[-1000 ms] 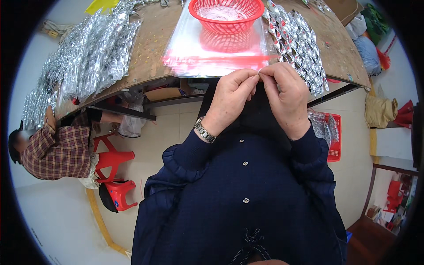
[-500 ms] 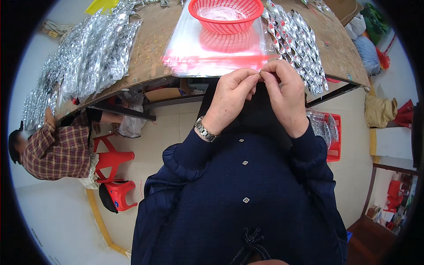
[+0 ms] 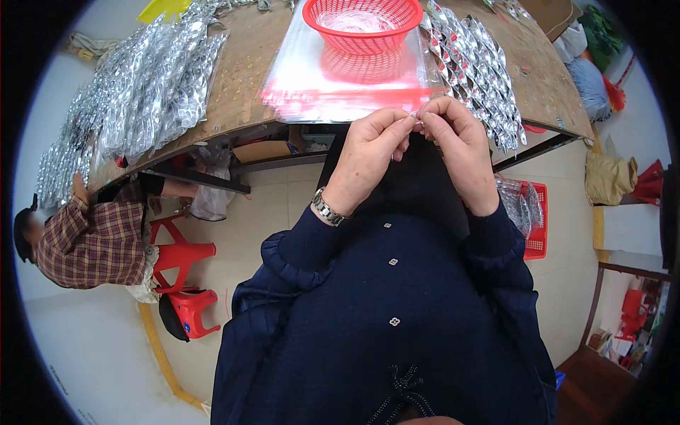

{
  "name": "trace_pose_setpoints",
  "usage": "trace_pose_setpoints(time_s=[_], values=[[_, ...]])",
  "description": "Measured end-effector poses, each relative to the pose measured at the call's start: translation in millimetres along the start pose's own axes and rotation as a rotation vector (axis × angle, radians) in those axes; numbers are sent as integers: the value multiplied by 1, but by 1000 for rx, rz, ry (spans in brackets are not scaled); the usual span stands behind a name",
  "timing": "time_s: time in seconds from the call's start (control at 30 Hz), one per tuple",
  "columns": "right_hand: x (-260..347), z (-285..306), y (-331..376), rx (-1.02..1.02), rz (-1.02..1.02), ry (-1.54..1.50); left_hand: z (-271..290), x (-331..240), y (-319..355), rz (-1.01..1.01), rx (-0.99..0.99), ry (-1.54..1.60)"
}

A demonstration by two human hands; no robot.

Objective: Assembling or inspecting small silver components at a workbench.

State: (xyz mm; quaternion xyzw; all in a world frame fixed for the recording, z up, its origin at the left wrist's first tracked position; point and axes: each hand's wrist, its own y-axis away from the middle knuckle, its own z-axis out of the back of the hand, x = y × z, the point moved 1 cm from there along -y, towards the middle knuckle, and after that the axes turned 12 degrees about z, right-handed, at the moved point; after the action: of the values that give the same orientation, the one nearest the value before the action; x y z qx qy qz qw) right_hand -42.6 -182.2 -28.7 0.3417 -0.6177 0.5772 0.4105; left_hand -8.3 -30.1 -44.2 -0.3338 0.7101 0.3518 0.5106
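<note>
A pale bit [image 3: 416, 121] sat pinched between left hand [image 3: 370, 149] and right hand [image 3: 465, 149]

I take the fingertips as the middle of a clock, with twelve at the far side of the table [image 3: 244, 78]. From where I stood, both hands were closed narrow, thumb against forefinger, tips almost touching just off the table's near edge. The pale bit lay between those tips, too small for me to say what it was. A metal watch [image 3: 329, 207] circled the left wrist.

At eleven o'clock a red basket [image 3: 368, 44] with mesh sides held a loose tangle of clear strands [image 3: 358, 21]. It stood on a stack of clear sheets [image 3: 322, 106], red along the near end, which reached toward ten. Between one and two, silver strips [image 3: 482, 81] overlapped in rows and hung over the edge. A far larger silver heap [image 3: 159, 99] filled nine o'clock.

Down on the floor at four, a red crate [image 3: 540, 237] held clear and silver packs [image 3: 523, 202]. Under the table, near nine, was an open carton [image 3: 261, 151]; I could not make out its contents. At eight a co-worker [image 3: 99, 244] in a checked shirt sat beside red stools [image 3: 185, 258], one hand at the silver heap.
</note>
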Motion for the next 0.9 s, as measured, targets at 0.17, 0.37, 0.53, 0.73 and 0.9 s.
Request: trace_pose_setpoints(time_s=[0.17,0.37,0.53,0.73,0.9], values=[[-4,0,3,31,-67,-74,0,0,1,1,-22,5],[-9,0,3,22,-89,-169,0,-3,1,6,-54,12],[-9,1,3,38,-87,-199,0,-1,1,-2,-66,-7],[-8,-3,4,32,-55,-164,1,-2,2,1,-66,12],[-2,-10,4,-48,-14,-140,2,-1,2,-6,-64,21]])
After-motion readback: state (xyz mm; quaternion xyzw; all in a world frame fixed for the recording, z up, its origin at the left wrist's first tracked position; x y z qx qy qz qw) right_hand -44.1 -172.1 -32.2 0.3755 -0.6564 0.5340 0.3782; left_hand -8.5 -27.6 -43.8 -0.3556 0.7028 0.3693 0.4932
